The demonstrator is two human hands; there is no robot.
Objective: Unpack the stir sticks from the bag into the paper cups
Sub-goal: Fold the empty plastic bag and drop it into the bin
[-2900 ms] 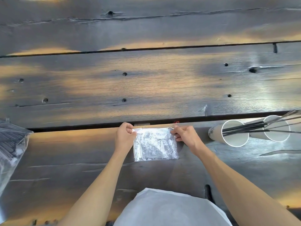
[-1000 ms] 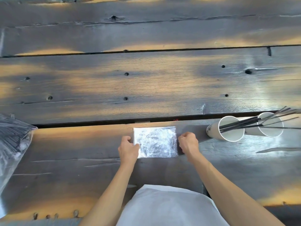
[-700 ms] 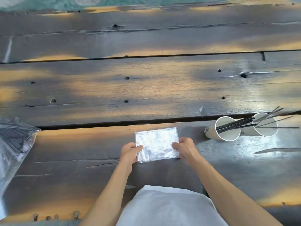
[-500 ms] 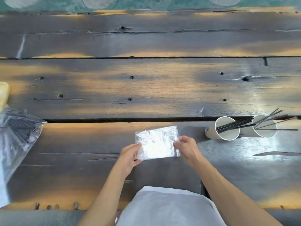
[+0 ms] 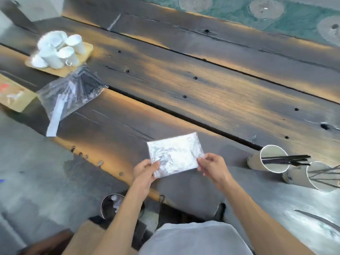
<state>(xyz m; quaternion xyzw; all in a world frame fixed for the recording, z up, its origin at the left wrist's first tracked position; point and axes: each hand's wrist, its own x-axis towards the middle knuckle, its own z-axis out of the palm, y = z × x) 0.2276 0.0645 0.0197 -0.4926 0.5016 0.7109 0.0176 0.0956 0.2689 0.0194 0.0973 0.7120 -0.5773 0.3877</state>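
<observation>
Both hands hold a small folded clear plastic bag (image 5: 174, 154) above the near edge of the dark plank table (image 5: 211, 92): the left hand (image 5: 145, 172) pinches its lower left corner and the right hand (image 5: 213, 167) pinches its lower right corner, thumbs on top, so the bag hangs flat between them and appears clear of the wood. Toward the right end of the table, near the same edge, two paper cups lie on their sides with their mouths toward the camera; the nearer-centre cup (image 5: 270, 161) has a bunch of black stir sticks (image 5: 287, 160) poking out of it to the right, and the second cup (image 5: 316, 177), just beside it, holds a few more. At the left end lies a larger clear bag (image 5: 70, 92) with more black sticks inside. Beyond it, at the far left corner, a wooden tray (image 5: 81, 61) carries a cluster of white cups (image 5: 57, 50), blurred.
</observation>
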